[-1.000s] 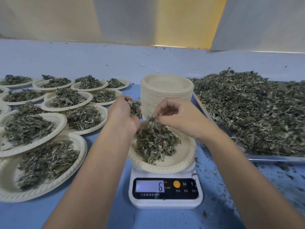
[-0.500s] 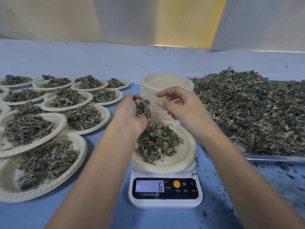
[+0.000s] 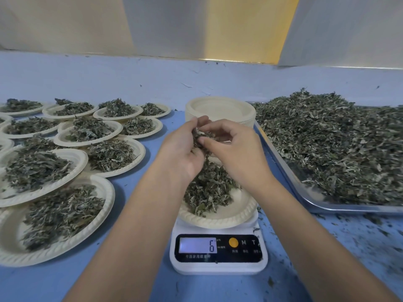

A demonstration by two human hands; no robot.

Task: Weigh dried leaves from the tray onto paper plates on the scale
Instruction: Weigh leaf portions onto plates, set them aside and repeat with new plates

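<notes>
A white digital scale (image 3: 218, 261) stands in front of me, its display reading 6. On it sits a paper plate (image 3: 220, 221) with a heap of dried leaves (image 3: 209, 190). Above the plate my left hand (image 3: 178, 153) cups a small bunch of leaves (image 3: 201, 138). My right hand (image 3: 235, 149) reaches into that bunch, its fingertips pinching some of the leaves. At the right a metal tray (image 3: 314, 199) is piled with loose dried leaves (image 3: 331, 147).
A stack of empty paper plates (image 3: 220, 110) stands behind my hands. Several filled plates (image 3: 54, 214) cover the blue table on the left. Leaf crumbs litter the table at the right front. A pale blue wall runs along the back.
My right hand has come up from the plate and moved left to the bunch in my left hand, and now pinches leaves there. The scale still reads 6.
</notes>
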